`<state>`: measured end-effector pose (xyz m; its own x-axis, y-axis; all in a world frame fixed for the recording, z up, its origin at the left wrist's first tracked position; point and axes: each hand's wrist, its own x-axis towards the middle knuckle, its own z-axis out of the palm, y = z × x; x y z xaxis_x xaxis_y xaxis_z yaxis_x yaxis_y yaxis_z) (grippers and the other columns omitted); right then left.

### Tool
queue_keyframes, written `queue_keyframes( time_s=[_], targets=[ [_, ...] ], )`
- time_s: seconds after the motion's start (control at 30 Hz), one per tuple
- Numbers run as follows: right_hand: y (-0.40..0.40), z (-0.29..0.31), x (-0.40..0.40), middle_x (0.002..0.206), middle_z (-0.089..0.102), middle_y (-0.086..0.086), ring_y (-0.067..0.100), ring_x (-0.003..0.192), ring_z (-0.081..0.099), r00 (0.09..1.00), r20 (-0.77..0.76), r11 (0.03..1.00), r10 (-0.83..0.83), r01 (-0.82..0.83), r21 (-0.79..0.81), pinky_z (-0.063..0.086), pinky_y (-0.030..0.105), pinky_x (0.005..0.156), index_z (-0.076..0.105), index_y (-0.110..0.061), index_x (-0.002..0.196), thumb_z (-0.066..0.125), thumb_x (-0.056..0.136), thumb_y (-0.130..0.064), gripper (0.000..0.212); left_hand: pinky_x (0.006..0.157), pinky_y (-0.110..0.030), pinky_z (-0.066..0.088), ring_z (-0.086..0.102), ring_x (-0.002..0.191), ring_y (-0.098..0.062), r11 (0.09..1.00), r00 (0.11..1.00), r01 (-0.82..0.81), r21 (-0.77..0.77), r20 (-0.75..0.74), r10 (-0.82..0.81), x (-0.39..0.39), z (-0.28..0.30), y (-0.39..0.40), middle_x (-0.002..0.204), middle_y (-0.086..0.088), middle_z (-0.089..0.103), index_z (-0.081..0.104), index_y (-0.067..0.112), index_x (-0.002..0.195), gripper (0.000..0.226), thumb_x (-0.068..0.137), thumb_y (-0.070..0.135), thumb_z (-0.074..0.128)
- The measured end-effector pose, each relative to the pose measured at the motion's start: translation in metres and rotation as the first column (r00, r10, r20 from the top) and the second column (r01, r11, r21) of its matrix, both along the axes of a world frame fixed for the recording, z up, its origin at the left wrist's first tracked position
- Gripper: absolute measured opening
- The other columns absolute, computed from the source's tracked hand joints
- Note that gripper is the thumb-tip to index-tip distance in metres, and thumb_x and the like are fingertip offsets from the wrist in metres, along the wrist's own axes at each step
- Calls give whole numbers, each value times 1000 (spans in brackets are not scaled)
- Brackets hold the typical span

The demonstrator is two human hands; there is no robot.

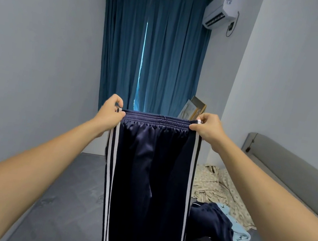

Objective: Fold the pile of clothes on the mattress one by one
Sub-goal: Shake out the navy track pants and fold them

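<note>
A pair of navy track pants (150,182) with white side stripes is held up in the air above the mattress (70,194), legs hanging straight down and out of view at the lower edge. The elastic waistband (157,118) is stretched level between the two hands. The left hand (111,112) is closed on the left waistband corner, thumb and fingers pinching the striped seam; the right hand (207,128) pinches the right corner in the same way. Both arms are extended forward.

Handling, judged: the fabric appears thin and glossy, with a satin sheen at the left thigh, so it is likely light, limp and somewhat slippery. No stiffness is expected; the legs will swing and drape freely, and smooth layers may slide over one another when stacked. The gathered waistband is the thickest, least slippery part and is judged the best place for a hold; the side seams under the stripes offer straight reference lines for aligning one leg over the other. Nothing fragile is noted.

The remaining pile of clothes (220,225) lies on the mattress to the right: a dark navy piece, a light blue one, a black one, a trace of red, and a cream patterned garment (212,184) further back. A grey headboard (293,170) borders the right side. Beyond are blue curtains (153,46), a wall air conditioner (223,7) and a framed picture (194,108) leaning in the corner.
</note>
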<state>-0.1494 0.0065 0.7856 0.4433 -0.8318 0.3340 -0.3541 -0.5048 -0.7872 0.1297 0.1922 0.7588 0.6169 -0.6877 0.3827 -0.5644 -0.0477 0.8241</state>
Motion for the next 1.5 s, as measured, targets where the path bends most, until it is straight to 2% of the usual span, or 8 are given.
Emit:
queue_keyframes(
  time_s=[0.27, 0.47, 0.57, 0.7, 0.87, 1.1, 1.33, 1.5],
  targets=[
    [24, -3, 30, 65, 51, 0, 20, 63, 53, 998, 15, 986, -65, 62, 154, 47, 29, 54, 49, -17, 64, 81, 77, -8, 35, 71, -25, 40, 49, 67, -10, 988, 988, 24, 150, -152, -1, -43, 0, -23, 57, 12, 64, 79, 13, 71, 28, 89, -1, 63],
    [55, 2, 53, 66, 59, 1, 15, 52, 63, 983, 155, 975, 96, -125, 185, 58, 29, 52, 57, -15, 65, 85, 80, -11, 32, 91, -29, 54, 69, 101, -9, 962, 962, 269, 38, -61, -267, -80, 13, -29, 98, 7, 79, 84, 20, 97, 24, 98, 18, 60],
    [65, 9, 52, 77, 69, 14, 24, 64, 72, 939, 270, 914, 215, -291, 284, 66, 43, 71, 68, 0, 87, 70, 89, -8, 8, 75, -18, 53, 70, 82, 0, 905, 901, 424, -25, -84, -425, -87, 15, -24, 88, 8, 79, 83, 27, 95, 25, 94, 50, 71],
    [62, 12, 42, 86, 74, 20, 34, 80, 75, 843, 425, 787, 330, -494, 369, 64, 44, 80, 77, 1, 92, 63, 85, -3, 16, 73, -4, 48, 71, 94, 4, 905, 910, 415, -96, 27, -414, -80, 11, -20, 98, 14, 79, 81, 29, 106, 25, 83, 36, 87],
    [46, 2, 34, 104, 69, 6, 21, 92, 67, 948, 54, 949, 314, -312, -42, 59, 37, 88, 73, -19, 108, 75, 86, -5, 26, 75, -21, 49, 68, 80, -2, 941, 945, 326, -95, 43, -323, -72, 13, -19, 84, 15, 75, 80, 29, 99, 13, 93, 19, 74],
    [33, -2, 28, 115, 61, 1, 18, 115, 51, 893, -348, 893, 286, -380, -241, 46, 43, 102, 74, -24, 97, 87, 82, -35, 23, 80, -39, 44, 51, 81, -25, 897, 891, 442, 32, 102, -443, -50, 29, -4, 86, -6, 62, 78, 29, 98, 12, 99, 21, 70],
    [31, 7, 29, 73, 59, -5, 16, 70, 58, 930, -124, 911, 346, -365, -192, 49, 38, 71, 55, -19, 75, 83, 83, -23, 30, 72, -22, 42, 52, 67, -1, 938, 894, 324, 123, 284, -346, -36, 42, 3, 75, 20, 60, 69, 26, 100, 12, 106, 24, 58],
    [38, 8, 33, 90, 71, 9, 20, 84, 70, 908, 89, 903, 410, -390, -180, 60, 33, 73, 54, -19, 88, 80, 90, -18, 26, 80, -29, 47, 61, 81, -13, 967, 925, 252, 23, 288, -248, -43, 43, 5, 98, 9, 63, 59, 27, 104, 3, 106, 24, 58]
  ],
)
